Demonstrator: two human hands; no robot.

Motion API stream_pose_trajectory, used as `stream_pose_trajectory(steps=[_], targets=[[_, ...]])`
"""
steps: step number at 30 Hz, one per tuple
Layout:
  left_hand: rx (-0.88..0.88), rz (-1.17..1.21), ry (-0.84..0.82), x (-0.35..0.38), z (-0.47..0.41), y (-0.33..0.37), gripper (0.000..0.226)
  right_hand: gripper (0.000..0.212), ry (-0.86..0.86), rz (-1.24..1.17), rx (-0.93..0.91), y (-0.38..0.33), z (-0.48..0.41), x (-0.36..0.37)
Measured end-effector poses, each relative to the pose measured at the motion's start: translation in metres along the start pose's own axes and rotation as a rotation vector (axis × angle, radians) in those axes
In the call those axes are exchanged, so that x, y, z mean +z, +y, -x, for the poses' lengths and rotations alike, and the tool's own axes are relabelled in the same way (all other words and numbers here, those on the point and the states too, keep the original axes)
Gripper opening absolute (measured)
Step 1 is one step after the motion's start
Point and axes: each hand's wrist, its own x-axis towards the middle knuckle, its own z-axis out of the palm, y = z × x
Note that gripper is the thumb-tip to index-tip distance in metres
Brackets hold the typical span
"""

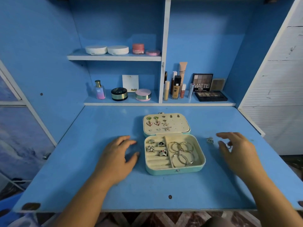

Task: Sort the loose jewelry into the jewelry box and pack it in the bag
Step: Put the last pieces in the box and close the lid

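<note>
From the head view, the open jewelry box (173, 172) sits mid-desk (147, 190), the left hand (118, 154) lies relaxed and empty beside it, and the right hand (236, 149), spread and gripping nothing visible, is near a loose silver piece (209, 140) that a careless sweep could flick away.

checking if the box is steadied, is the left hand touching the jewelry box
Apart. Head view shows bare blue desk between the left hand and the jewelry box.

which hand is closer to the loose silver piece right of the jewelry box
Right. The right hand is just right of the silver piece; the left hand is left of the jewelry box.
</note>
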Motion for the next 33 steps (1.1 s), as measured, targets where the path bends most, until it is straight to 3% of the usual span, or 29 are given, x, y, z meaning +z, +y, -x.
stream_pose_trajectory(steps=[3,5,9,13,16,20,23,27,33], targets=[[-0.003,0.005,0.008,0.001,0.000,-0.001,0.056,0.036,-0.073,0.115,0.233,0.032,-0.004,-0.005],[-0.004,0.011,0.010,0.001,0.000,0.000,0.061,0.035,-0.081,0.090,0.284,0.039,-0.003,-0.008],[-0.002,0.047,0.024,0.003,0.000,-0.001,0.049,0.022,-0.082,0.021,0.241,0.038,-0.005,-0.009],[0.000,0.155,0.124,0.001,-0.004,0.008,0.030,0.024,-0.125,0.071,0.193,0.038,-0.009,0.001],[0.096,0.186,0.186,-0.001,-0.017,0.041,0.029,0.019,-0.139,0.049,0.173,0.038,-0.014,0.004],[0.304,0.176,0.017,0.009,-0.045,0.105,0.025,0.019,-0.193,-0.001,0.224,0.035,-0.021,0.005],[0.437,-0.001,-0.179,0.026,-0.072,0.146,0.027,0.023,-0.137,0.030,0.205,0.032,-0.021,0.012],[0.473,-0.187,-0.378,0.049,-0.103,0.182,0.028,0.025,-0.063,0.082,0.196,0.030,-0.017,0.018],[0.499,-0.218,-0.525,0.073,-0.125,0.199,0.027,0.028,-0.018,0.074,0.227,0.033,-0.017,0.019]])
